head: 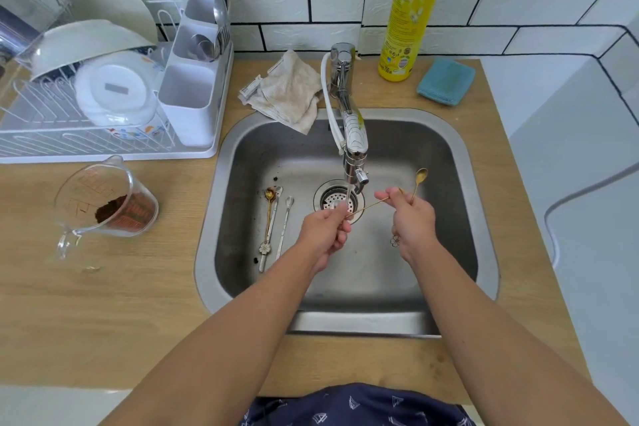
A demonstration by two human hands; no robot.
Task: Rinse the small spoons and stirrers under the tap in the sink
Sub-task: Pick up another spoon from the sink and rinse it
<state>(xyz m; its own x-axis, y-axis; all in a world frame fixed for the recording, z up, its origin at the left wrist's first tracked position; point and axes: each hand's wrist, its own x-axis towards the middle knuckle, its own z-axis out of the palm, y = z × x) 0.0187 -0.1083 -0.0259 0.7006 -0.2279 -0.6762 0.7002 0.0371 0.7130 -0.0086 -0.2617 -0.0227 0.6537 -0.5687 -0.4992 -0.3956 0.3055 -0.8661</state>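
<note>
Water runs from the tap (350,135) over the drain of the steel sink (460,156). My left hand (326,230) pinches one end of a thin gold stirrer (368,207) under the stream. My right hand (411,218) holds the stirrer's other end and also grips a gold spoon (419,180), bowl up, flower end (395,241) hanging below the hand. On the sink floor at the left lie a gold spoon with a flower end (268,218), a silver spoon (273,228) beside it and another silver spoon (285,225).
A glass measuring jug (103,204) with brown grounds lies on the wooden counter at the left. A dish rack (103,145) with plates and a cutlery holder stands behind it. A cloth (290,90), a yellow detergent bottle (411,10) and a blue sponge (446,81) sit behind the sink.
</note>
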